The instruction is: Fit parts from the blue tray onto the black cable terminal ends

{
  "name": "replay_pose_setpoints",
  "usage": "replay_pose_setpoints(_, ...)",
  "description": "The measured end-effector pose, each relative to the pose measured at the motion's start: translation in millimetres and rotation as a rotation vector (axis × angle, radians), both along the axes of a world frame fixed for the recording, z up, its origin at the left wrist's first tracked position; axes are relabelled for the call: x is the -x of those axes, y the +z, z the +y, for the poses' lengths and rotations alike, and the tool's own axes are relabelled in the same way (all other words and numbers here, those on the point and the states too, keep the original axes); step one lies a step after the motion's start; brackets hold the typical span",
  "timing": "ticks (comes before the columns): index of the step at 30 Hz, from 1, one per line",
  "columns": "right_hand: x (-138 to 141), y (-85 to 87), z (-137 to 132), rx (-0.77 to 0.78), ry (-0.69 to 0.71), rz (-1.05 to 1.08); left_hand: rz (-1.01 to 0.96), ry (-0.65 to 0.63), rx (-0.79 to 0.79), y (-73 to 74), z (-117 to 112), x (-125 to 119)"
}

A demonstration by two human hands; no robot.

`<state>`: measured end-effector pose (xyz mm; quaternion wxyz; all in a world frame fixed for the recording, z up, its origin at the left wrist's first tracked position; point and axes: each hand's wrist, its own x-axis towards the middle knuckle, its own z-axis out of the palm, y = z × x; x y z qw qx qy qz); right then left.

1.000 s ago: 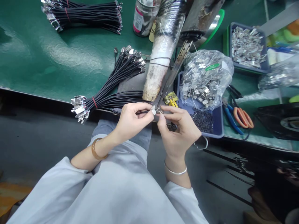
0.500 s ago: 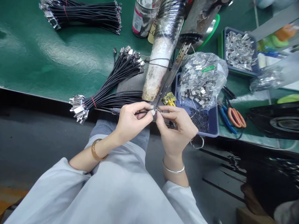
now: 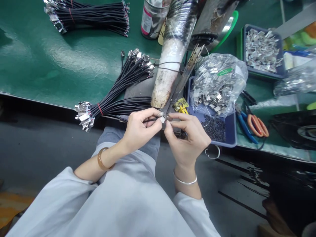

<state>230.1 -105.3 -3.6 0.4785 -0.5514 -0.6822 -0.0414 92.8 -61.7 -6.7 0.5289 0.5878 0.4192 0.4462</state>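
Observation:
Thumb and fingertips of my left hand [image 3: 139, 128] are pinched on the end of a black cable [image 3: 153, 120]. My right hand [image 3: 187, 138] meets it from the right, its thumb and forefinger closed on a small shiny piece at the cable's tip. Fingertips hide most of that piece, so I cannot tell what it is. Just left of my hands, black cables with metal plug ends lie in a bundle [image 3: 112, 93], tied by a red band. A white-tipped, plastic-wrapped tube [image 3: 161, 85] points down right above my fingers.
A bag of metal connector shells [image 3: 219, 85] rests on a blue tray [image 3: 232, 131] holding small black parts. Another tray [image 3: 281, 65] holds metal shells. Pliers [image 3: 256, 125] lie at the right, a second cable bundle [image 3: 93, 16] at the back left. Another person's head [image 3: 291, 200] shows lower right.
The view has shifted slightly, so the trays and pliers appear farther right. Both hands stay pinched together at the cable end, with only slight finger movement.

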Motion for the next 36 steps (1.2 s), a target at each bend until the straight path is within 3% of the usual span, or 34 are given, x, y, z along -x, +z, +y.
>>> replay_pose_setpoints(12, 0, -3.6, -5, -0.008, -0.015, -0.026, 0.032, -0.041, 0.015, -3.3, -3, 2)
replay_pose_setpoints(20, -5, -6.4, -9, -0.081, 0.037, -0.085, -0.051, -0.141, 0.014, -2.4, -1, 12)
replay_pose_setpoints(23, -10, -8.7, -11, -0.115, 0.082, -0.129, -0.015, -0.221, -0.069, -0.6, 0, 19)
replay_pose_setpoints(25, -10, -10.4, -12, -0.129, 0.093, -0.093, 0.053, -0.202, -0.194, 0.1, 0, 22)
replay_pose_setpoints(28, -8, -11.6, -12, -0.109, 0.086, 0.13, 0.15, -0.129, -0.45, -1.3, 0, 26)
replay_pose_setpoints(30, -6, -11.1, -11, 0.005, 0.107, 0.343, 0.157, -0.175, -0.525, -3.2, 2, 27)
replay_pose_setpoints(33, -6, -9.2, -6, 0.261, 0.238, 0.571, 0.102, -0.368, -0.322, -4.4, 8, 31)
replay_pose_setpoints(36, -6, -6.9, -4, 0.354, 0.279, 0.658, 0.042, -0.482, -0.034, -2.4, 13, 34)
